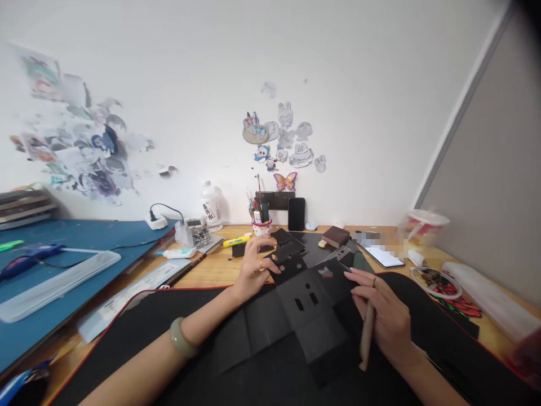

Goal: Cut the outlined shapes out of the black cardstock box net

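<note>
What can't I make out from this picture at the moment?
Tan tool, head view: upper end hidden by the right hand.
Phone, head view: display partly pixelated.
Packet, head view: fine print too small and blurred.
Blue item, head view: cut off by the left edge.

A matte black card sheet [270, 321] lies at centre, partly opened out, with crease lines dividing it into panels. Its middle panel has two dark slots and a smaller diamond-shaped hole; a ragged opening pierces the far right panel. A slim, pale brown tool [367, 338] slants at its right, one end towards the near side.
</note>
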`<state>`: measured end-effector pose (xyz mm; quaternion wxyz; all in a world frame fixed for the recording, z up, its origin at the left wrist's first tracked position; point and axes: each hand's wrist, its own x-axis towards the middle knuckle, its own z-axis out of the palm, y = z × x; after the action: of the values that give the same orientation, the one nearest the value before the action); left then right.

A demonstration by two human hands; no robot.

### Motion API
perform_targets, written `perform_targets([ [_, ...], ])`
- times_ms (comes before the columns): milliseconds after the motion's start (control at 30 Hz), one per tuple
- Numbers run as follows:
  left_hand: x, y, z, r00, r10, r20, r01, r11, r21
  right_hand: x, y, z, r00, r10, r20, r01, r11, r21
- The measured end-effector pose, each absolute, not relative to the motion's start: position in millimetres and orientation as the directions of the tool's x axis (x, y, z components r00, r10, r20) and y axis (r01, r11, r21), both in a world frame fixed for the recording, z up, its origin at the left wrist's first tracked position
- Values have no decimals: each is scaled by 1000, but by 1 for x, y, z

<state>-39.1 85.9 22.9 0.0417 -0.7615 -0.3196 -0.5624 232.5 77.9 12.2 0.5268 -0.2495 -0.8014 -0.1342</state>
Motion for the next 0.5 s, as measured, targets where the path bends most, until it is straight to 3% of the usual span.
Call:
perform_targets([
  [167, -40, 89, 21, 143, 584, 799, 481, -746, 460, 234, 79, 9, -314, 307, 898, 544, 833, -95],
  [267, -40, 94, 19, 184, 732, 656, 445, -657, 608, 236, 81, 4, -280, 372, 885, 537, 825, -177],
  [367, -42, 101, 14, 259, 881, 396, 422, -472, 774, 234, 83, 2, -162, 593, 789, 561, 713, -421],
  [433, -45, 105, 11, 284, 939, 193, 413, -301, 859, 230, 83, 4, -44, 804, 593, 506, 530, -681],
  [500, -49, 106, 9, 289, 957, 16, 398, -135, 907, 224, 81, 9, 18, 943, 333, 349, 306, -886],
])
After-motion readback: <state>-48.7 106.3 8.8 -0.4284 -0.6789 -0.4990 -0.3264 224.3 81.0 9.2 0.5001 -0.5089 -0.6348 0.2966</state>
